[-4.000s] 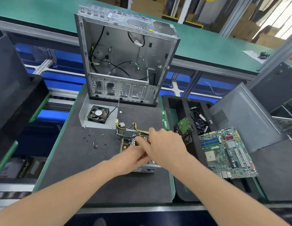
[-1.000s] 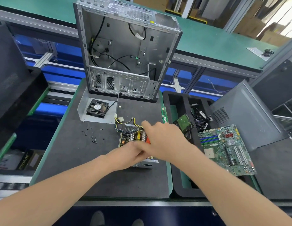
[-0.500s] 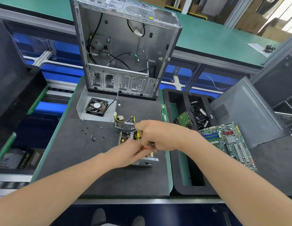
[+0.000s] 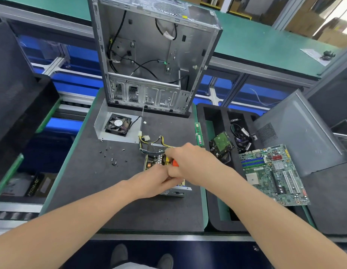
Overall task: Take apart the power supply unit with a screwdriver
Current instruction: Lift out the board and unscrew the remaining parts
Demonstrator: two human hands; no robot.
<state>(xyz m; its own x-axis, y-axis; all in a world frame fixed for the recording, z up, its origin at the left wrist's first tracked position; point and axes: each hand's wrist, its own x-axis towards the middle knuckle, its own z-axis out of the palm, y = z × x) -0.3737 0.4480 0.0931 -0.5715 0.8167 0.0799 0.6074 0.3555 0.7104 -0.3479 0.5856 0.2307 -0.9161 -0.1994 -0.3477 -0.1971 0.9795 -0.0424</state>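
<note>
Our right hand (image 4: 190,165) grips the orange-handled screwdriver (image 4: 174,163), fingers curled round it, over the opened power supply unit (image 4: 154,162). The unit lies on the grey mat (image 4: 87,191), in front of the upright computer case (image 4: 155,61). Our left hand (image 4: 154,181) lies on the unit, touching the right; whether it grips anything, we cannot tell. Loose screws (image 4: 113,159) lie to the left, the fan (image 4: 117,125) behind.

A green bench (image 4: 265,41) stands behind, cardboard boxes (image 4: 302,21) beyond.
</note>
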